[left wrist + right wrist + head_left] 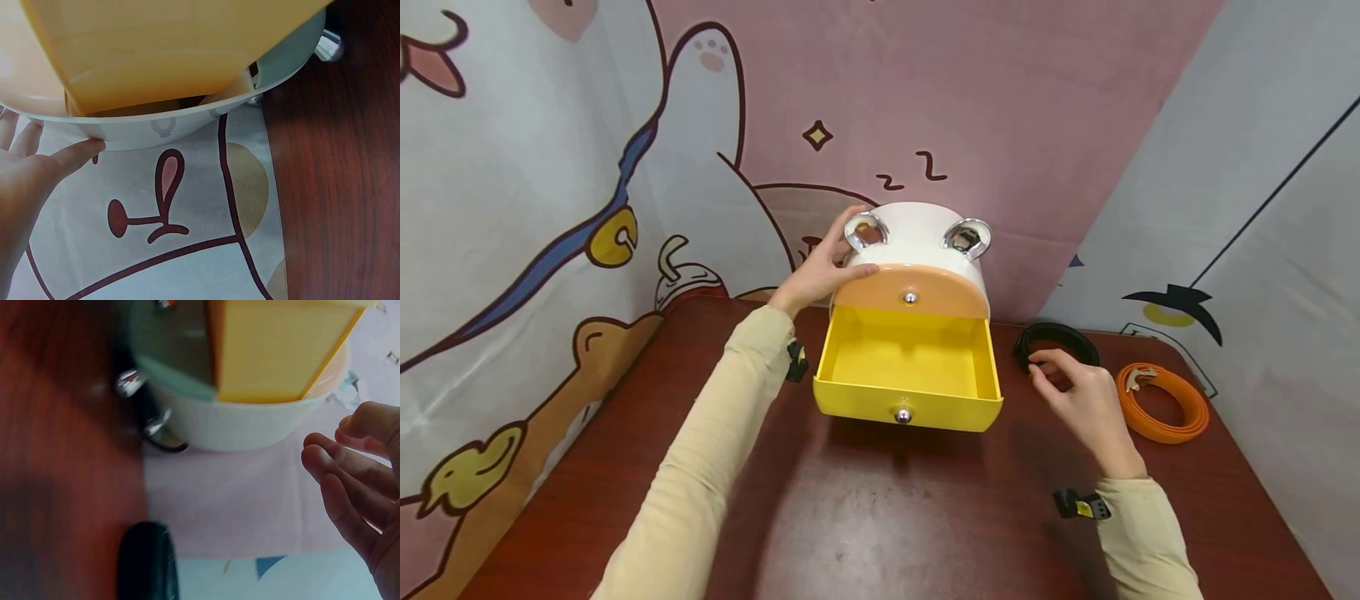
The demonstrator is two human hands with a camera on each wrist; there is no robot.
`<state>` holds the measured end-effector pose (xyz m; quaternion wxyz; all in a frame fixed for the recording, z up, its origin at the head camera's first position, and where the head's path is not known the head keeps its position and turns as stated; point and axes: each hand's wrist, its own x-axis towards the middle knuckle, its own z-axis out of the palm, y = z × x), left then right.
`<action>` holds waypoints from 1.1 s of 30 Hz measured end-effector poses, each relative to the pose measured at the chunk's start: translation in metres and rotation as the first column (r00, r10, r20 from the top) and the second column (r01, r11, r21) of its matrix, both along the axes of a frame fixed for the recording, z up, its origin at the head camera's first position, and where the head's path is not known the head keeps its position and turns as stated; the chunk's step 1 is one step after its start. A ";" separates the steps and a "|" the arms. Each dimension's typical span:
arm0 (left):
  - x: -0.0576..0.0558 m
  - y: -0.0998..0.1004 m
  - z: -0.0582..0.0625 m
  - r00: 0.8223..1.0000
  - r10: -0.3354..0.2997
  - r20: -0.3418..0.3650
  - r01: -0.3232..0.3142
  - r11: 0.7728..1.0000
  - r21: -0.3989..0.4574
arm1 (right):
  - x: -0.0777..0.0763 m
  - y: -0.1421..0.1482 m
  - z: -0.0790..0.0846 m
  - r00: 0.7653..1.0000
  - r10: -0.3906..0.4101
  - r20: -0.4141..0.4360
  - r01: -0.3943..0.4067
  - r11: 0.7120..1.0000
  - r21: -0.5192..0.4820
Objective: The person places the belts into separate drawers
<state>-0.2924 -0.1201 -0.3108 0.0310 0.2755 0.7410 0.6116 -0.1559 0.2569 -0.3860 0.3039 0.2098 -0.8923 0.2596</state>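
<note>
Mind the yellow drawer (910, 358), standing far out of the white cabinet (919, 233) on the worktop (880, 533): could tip it forward if leaned on. See the left hand (820, 273) spread against the cabinet's upper side, perhaps too light a brace. Note the right hand (1084, 402), empty, loosely curled near the coiled black strap (1063, 331); could nudge it, though hard to judge that gap.

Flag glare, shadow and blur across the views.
Head: pale glare on the near table, shadow beneath the yellow drawer; left wrist: bright patch on the box at the left edge; right wrist: dim, table grain smeared, black belt soft, right hand crisper.
</note>
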 end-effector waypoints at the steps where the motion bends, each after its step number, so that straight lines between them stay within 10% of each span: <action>1: -0.002 0.000 -0.002 1.000 0.005 -0.003 -0.005 1.000 -0.002 | -0.001 0.003 -0.003 1.000 -0.008 0.008 0.008 1.000 0.006; 33: 0.014 0.002 0.013 0.999 -0.037 0.018 0.037 0.999 0.008 | -0.004 0.112 -0.056 0.941 -0.209 0.265 0.153 0.964 0.215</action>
